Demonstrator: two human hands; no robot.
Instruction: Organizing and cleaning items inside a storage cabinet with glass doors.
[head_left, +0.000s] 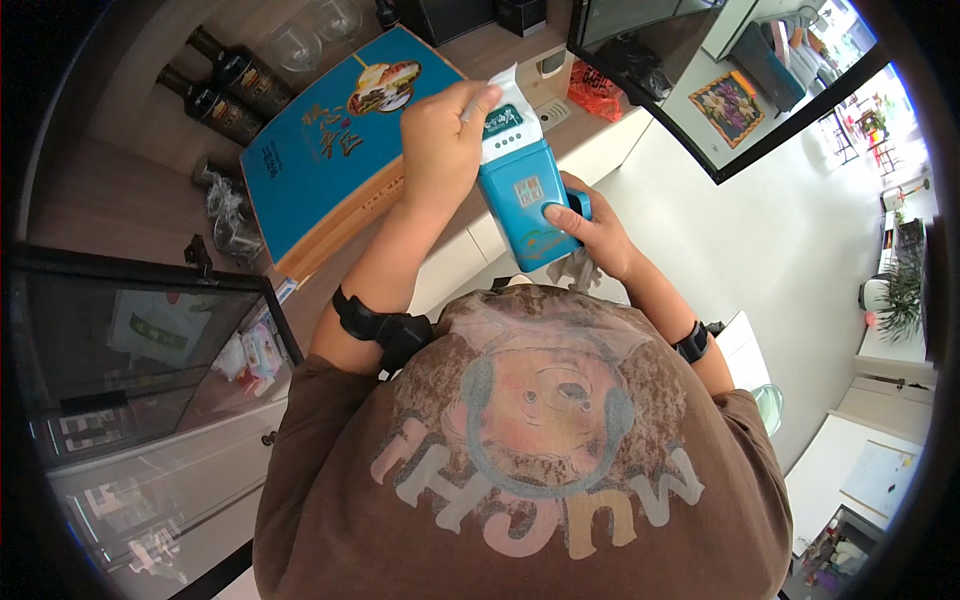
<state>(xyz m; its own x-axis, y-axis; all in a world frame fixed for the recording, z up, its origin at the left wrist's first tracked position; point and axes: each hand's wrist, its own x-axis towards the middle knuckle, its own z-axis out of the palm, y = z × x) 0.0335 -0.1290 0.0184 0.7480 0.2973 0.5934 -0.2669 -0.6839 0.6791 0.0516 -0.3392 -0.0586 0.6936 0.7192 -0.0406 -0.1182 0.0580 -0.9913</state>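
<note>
A blue tin (525, 202) is held up in front of me, tilted, with a white foil packet (514, 124) sticking out of its open top. My left hand (446, 142) pinches the packet's upper edge between thumb and fingers. My right hand (596, 225) grips the tin low on its right side, thumb across the front; a blue piece, perhaps the tin's lid, shows between that hand and the tin. Behind my left hand a large blue gift box (322, 150) with a picture and characters on its cover rests on the wooden shelf, its side tan.
Dark bottles (225, 94) and wine glasses (315, 37) stand behind the box. Clear plastic wrap (229, 214) lies to its left. A red plastic bag (595, 91) sits on the counter to the right. Black-framed glass doors (150, 360) stand open on both sides.
</note>
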